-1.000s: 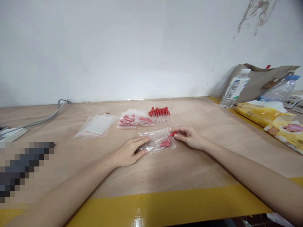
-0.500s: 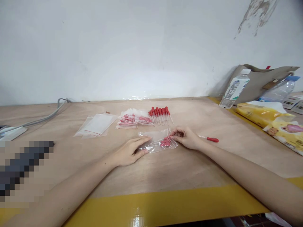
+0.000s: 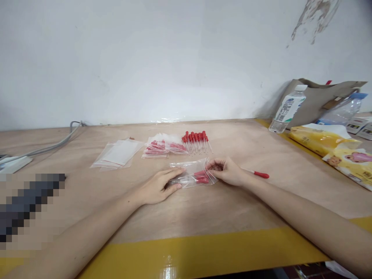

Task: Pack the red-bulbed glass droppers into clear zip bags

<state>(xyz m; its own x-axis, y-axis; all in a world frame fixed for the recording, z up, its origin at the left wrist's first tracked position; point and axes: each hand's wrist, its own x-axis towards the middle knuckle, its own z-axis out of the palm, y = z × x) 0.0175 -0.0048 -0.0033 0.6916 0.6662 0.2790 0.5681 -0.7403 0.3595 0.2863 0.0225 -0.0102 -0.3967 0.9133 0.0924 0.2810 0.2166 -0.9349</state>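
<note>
In the middle of the table [image 3: 186,217], seen from the head camera, lies a clear plastic bag [image 3: 188,169], the landmark for the rest. Several droppers [image 3: 202,179] with red bulbs lie in it, the bulbs toward its right end. The left hand [image 3: 158,186] rests on the bag's left end, thumb and fingers parted fairly wide. The right hand [image 3: 225,171] is at the bag's right end, thumb and fingers curled narrowly against the plastic; whether they pinch a dropper or just the bag's edge, I cannot tell.

To the right of the bag, beyond the right wrist, lies a loose dropper [image 3: 261,175]. Just behind the bag is a cluster of droppers [image 3: 197,138], bulbs pointing away; behind and left are filled bags [image 3: 157,147], then flat bags [image 3: 119,153]. Well off to the right, farther back, stands a bottle [image 3: 286,112].
</note>
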